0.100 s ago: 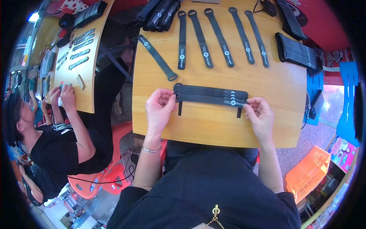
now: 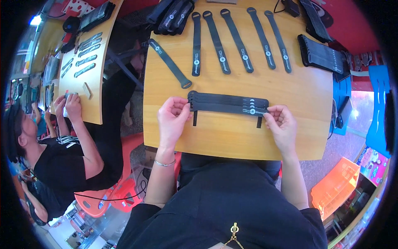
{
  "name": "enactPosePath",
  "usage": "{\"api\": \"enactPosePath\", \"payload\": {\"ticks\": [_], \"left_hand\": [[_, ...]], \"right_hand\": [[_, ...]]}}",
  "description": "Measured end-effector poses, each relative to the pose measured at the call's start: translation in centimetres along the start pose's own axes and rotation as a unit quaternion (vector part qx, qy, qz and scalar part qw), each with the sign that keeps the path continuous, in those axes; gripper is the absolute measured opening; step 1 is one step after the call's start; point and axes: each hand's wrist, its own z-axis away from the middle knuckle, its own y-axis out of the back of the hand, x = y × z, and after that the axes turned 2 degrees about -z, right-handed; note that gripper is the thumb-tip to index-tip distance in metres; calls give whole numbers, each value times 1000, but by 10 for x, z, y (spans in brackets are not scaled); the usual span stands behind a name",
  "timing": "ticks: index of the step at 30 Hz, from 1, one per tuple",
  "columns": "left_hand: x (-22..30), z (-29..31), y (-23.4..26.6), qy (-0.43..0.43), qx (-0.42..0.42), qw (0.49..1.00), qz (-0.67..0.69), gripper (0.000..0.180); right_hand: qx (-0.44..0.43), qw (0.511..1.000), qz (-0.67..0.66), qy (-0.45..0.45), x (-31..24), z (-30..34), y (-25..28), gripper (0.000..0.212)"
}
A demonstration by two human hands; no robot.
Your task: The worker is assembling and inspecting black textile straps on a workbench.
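Note:
Several black hook-and-loop straps lie overlapped in a staggered stack near the table's front edge, their slotted ends at the left and white print at the right. My left hand pinches the slotted end of the nearest strap between thumb and fingers. Its other end is pinched by my right hand. Two short dark strips show on the table below the stack. Beyond it, several single straps lie spread out lengthwise, and one more strap lies slanted at the left.
A bundle of black straps sits at the far left of the wooden table, another pile at the right. An orange crate stands low on the right. To the left, a co-worker handles something at another table.

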Motion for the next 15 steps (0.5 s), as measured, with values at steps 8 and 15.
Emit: {"api": "enactPosePath", "payload": {"ticks": [8, 15], "left_hand": [[1, 0, 0, -1, -1, 1000, -1, 6], [0, 0, 0, -7, 1, 1000, -4, 7]], "right_hand": [[20, 999, 40, 9, -2, -1, -3, 13], [31, 997, 72, 18, -3, -3, -5, 15]]}}
